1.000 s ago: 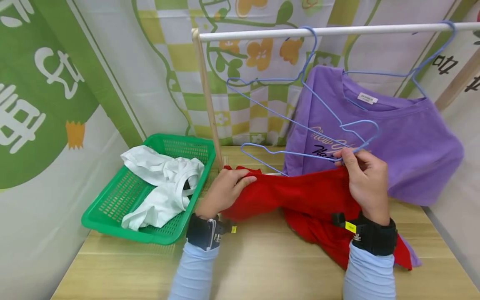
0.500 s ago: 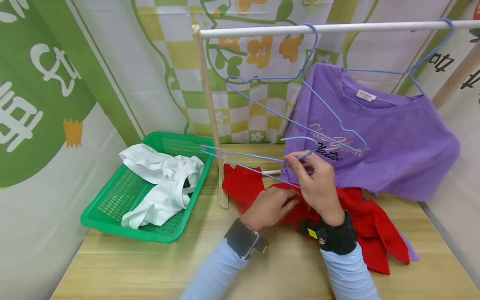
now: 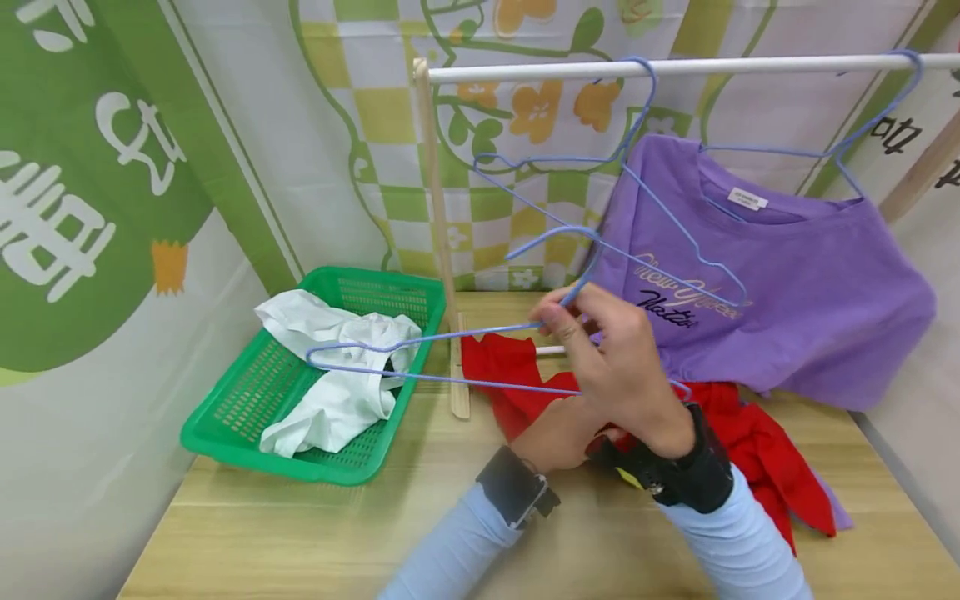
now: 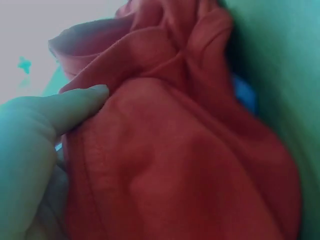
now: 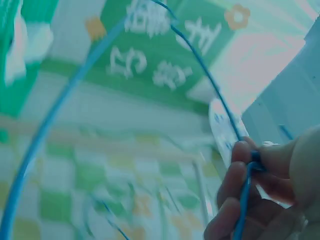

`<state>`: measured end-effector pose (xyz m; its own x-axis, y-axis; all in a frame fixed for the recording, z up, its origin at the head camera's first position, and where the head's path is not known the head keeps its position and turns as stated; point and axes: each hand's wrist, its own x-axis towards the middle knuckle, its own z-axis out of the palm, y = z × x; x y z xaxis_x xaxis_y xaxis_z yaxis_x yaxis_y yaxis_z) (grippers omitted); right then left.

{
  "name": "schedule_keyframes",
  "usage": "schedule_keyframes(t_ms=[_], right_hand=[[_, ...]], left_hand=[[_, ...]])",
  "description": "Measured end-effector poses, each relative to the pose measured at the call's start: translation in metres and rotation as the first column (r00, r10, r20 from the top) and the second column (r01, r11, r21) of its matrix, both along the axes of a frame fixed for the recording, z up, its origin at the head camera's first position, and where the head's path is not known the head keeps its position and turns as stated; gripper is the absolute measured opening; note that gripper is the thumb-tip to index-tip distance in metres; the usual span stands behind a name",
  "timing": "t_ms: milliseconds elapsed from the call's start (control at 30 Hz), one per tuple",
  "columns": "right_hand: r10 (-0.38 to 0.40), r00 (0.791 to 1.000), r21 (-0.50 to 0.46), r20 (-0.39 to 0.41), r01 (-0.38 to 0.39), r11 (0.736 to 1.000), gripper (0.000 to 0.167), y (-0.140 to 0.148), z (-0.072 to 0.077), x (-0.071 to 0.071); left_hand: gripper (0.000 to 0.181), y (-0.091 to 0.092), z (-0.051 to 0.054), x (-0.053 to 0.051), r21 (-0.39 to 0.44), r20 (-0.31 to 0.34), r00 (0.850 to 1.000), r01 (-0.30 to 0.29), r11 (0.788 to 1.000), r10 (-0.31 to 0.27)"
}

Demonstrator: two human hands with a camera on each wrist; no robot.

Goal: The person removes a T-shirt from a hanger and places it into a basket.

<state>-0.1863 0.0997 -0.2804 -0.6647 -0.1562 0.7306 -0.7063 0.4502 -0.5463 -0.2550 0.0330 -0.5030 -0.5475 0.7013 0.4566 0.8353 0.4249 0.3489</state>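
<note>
My right hand [image 3: 618, 367] pinches a blue wire hanger [image 3: 570, 228] just below its hook, between thumb and fingers. The hanger lies sideways, with one end reaching over the green basket. Below it a crumpled red shirt [image 3: 498, 358] lies on the table. My left hand [image 3: 558, 433] is partly hidden behind the right one in the head view. In the left wrist view its thumb lies on the red cloth [image 4: 165, 140] near a stitched edge, with the fingers behind, so it grips the shirt. The right wrist view shows the right hand [image 5: 265, 185] on the hanger wire.
A purple shirt [image 3: 765, 283] hangs on the rack's white bar [image 3: 525, 72]. Beside it, a bare blue hanger [image 3: 654, 83] hangs from the same bar. The green basket [image 3: 315, 471] at left holds a white garment [image 3: 330, 425]. A wooden rack post [image 3: 438, 200] stands between basket and red shirt.
My right hand has carried the hanger left and turned its hook upward. The left hand let go of the shirt's left end, moved right and now grips it beneath the right hand.
</note>
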Motion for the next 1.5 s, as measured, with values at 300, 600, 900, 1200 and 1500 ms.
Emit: schedule_keyframes(t_ms=[300,600,900,1200,1500], right_hand=[[-0.444,0.894,0.15,0.059,0.432,0.889,0.03,0.066,0.086,-0.021],[-0.674,0.719,0.312,0.171,0.609,0.729,0.044,0.054,0.122,-0.076],[-0.685,0.675,0.455,0.273,0.537,0.71,0.045,0.023,0.1,-0.122],[-0.56,0.828,0.397,0.022,0.507,0.765,0.04,0.027,0.078,-0.092],[-0.241,0.934,0.712,0.262,-0.018,0.702,0.074,0.076,-0.016,0.02]], left_hand=[[0.018,-0.03,0.079,0.013,-0.149,0.191,0.979,0.101,0.984,-0.071],[0.019,-0.051,0.081,-0.004,-0.056,0.274,0.962,0.02,0.998,-0.004],[0.02,-0.067,0.084,-0.015,-0.005,0.288,0.956,-0.052,0.999,0.051],[0.016,-0.072,0.085,-0.021,-0.053,0.306,0.948,-0.07,0.996,0.083],[0.068,-0.062,0.063,-0.014,-0.3,0.458,0.864,-0.073,0.951,0.211]])
